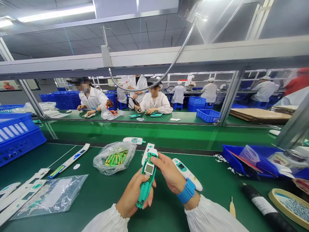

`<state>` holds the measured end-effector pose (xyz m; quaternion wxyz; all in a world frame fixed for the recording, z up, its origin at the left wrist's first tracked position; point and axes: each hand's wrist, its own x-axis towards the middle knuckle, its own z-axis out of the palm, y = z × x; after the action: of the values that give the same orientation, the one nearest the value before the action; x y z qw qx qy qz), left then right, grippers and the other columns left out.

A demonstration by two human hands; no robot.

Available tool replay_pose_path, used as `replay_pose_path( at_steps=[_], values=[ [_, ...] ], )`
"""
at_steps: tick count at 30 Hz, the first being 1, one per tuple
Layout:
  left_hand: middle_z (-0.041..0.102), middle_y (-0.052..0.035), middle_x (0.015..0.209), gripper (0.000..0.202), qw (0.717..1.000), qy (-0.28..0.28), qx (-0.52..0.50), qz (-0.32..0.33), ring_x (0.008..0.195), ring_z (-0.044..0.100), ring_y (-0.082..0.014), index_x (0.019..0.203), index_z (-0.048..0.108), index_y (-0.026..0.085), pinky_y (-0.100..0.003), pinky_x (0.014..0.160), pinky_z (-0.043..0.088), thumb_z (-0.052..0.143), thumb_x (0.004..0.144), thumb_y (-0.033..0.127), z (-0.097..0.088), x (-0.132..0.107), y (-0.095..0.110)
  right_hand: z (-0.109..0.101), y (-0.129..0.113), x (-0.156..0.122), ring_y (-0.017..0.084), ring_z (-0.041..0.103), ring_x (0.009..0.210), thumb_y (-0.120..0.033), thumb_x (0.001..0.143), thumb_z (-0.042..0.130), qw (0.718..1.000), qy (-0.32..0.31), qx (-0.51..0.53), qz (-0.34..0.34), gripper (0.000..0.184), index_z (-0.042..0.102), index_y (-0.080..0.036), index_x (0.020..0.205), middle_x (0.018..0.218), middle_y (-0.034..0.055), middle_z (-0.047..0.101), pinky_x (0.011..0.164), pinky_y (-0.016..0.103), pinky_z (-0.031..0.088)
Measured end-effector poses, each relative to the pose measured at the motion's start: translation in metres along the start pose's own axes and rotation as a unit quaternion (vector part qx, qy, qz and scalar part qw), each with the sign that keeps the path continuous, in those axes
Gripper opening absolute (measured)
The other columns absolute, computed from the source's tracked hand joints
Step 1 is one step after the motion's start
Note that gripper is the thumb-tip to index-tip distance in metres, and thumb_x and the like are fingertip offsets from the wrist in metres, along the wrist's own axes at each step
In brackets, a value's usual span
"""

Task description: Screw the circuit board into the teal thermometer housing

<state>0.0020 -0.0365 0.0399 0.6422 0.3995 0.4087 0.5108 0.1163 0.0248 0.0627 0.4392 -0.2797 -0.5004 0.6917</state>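
The left hand (134, 193) is curled around the lower half of an open teal plastic thermometer shell (145, 191), its fingers wrapped behind and its thumb along the side. The right hand (169, 172), with a bright blue wristband (185, 191), is closed over the upper end, its thumb pressing near a green circuit board (150, 159) with a small grey display (149, 169). The hands are close together above the green workbench (101, 190), and the fingertips behind the shell are hidden.

Just right of the right hand lies a white-and-teal thermometer (187, 174). Above the hands, at centre, sits a clear plastic bag of green-wrapped batteries (114, 158). White plastic strips (21, 196) lie at lower left, a blue plastic crate (16, 138) stands at left, and a blue tray (248, 161) sits at right.
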Motion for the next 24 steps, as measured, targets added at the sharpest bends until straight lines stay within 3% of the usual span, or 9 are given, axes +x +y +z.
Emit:
replay_pose_path(
  at_steps=[6,9,13,17,24],
  values=[
    [0.049,0.0007,0.035,0.021,1.000,0.001,0.003,-0.009,0.023,0.033,-0.0069,0.070,0.050,0.014,-0.015,0.027,0.021,0.040,0.078,0.031,0.0012,0.0013,0.0000,-0.0002,0.0048,0.0027,0.016,0.055,0.069,-0.037,0.065,0.068,1.000,0.015,-0.003,-0.004,0.027,0.061,-0.014,0.079,0.069,0.0003,0.062,0.072,0.029,0.039],
    [0.058,-0.0014,0.051,0.017,1.000,0.011,0.004,0.000,0.028,0.041,-0.0078,0.080,0.050,0.013,-0.016,0.029,0.028,0.042,0.078,0.029,0.0001,0.0018,0.0018,-0.0009,0.0030,0.0029,0.016,0.055,0.069,-0.035,0.066,0.066,1.000,0.027,-0.006,-0.014,0.027,0.060,-0.014,0.082,0.071,0.0003,0.062,0.073,0.029,0.039],
    [0.061,-0.0038,0.073,0.026,1.000,0.020,-0.004,0.017,0.038,0.051,-0.0104,0.101,0.046,0.015,-0.017,0.031,0.034,0.041,0.079,0.029,-0.0039,0.0032,0.0023,-0.0021,0.0008,0.0022,0.017,0.057,0.073,-0.033,0.067,0.065,0.998,0.049,-0.010,-0.026,0.030,0.056,-0.015,0.090,0.074,0.0007,0.063,0.077,0.030,0.040],
    [0.061,-0.0049,0.072,0.021,1.000,0.006,-0.004,0.010,0.036,0.049,-0.0093,0.091,0.048,0.014,-0.017,0.030,0.033,0.038,0.080,0.029,-0.0067,0.0037,0.0005,-0.0022,0.0023,0.0021,0.018,0.058,0.074,-0.035,0.069,0.063,0.998,0.052,-0.013,-0.020,0.031,0.055,-0.016,0.092,0.073,0.0009,0.064,0.078,0.031,0.040],
    [0.058,-0.0008,0.058,0.016,0.999,0.033,0.008,-0.006,0.030,0.043,-0.0078,0.077,0.050,0.014,-0.016,0.027,0.029,0.038,0.077,0.024,-0.0038,0.0044,0.0008,-0.0013,0.0073,0.0046,0.018,0.060,0.077,-0.032,0.071,0.061,0.998,0.057,-0.019,-0.009,0.029,0.055,-0.015,0.093,0.073,0.0011,0.066,0.077,0.030,0.041]
  ],
)
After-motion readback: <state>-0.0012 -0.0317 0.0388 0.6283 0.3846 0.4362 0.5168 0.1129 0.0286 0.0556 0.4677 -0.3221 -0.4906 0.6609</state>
